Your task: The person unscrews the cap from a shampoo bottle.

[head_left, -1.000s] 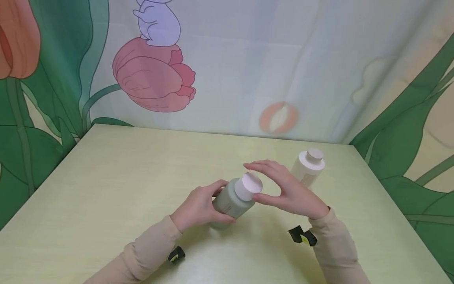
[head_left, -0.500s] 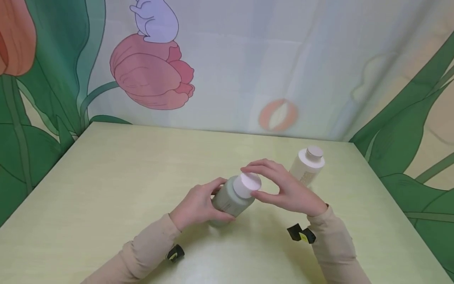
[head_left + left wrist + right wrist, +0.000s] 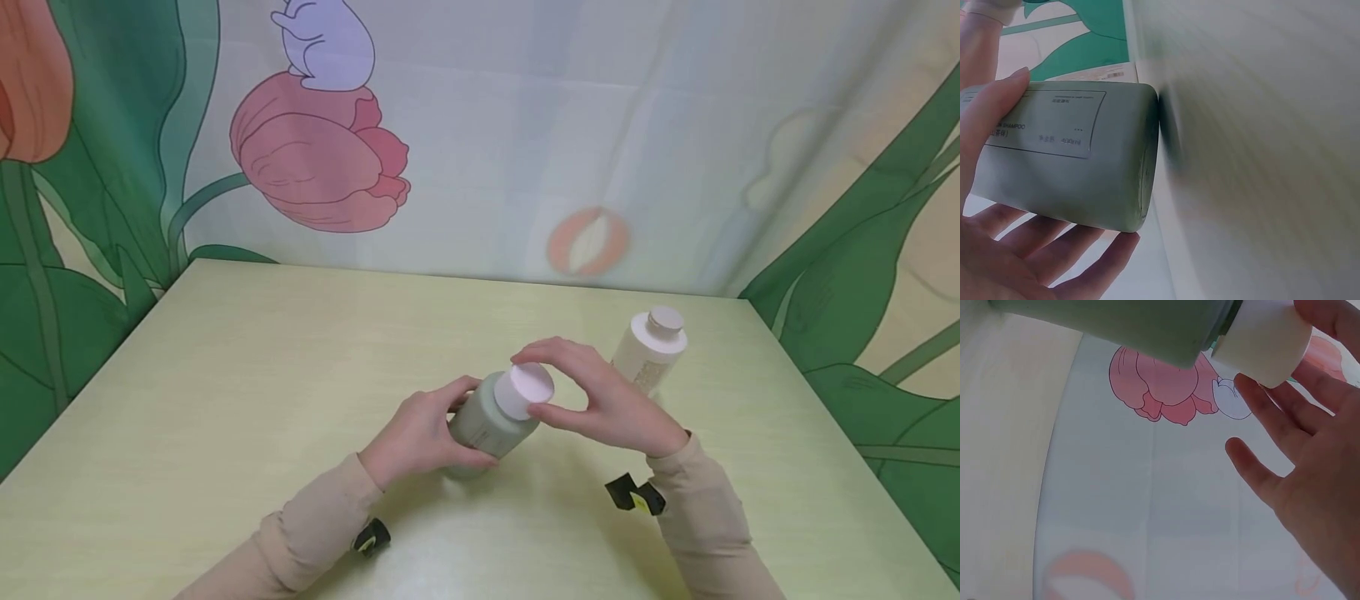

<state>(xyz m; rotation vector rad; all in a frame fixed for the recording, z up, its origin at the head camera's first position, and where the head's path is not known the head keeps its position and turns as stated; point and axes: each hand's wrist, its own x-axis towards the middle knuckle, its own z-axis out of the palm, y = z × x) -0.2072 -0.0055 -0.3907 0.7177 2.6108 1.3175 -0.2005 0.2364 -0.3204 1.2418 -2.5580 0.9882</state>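
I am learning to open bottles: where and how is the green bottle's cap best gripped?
Probably pinch the cap by its side wall, thumb and fingers opposed, from the person's right: it is cylindrical and tilts toward the right hand, while the left hand holds the green bottle.

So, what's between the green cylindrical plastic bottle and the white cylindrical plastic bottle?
In the head view, the person's right hand lies between the green bottle and the white bottle.

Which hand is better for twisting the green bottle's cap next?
Probably the right hand: it curves around the cap, with its thumb on one side. The left hand is busy gripping the green bottle, so it could hold that steady.
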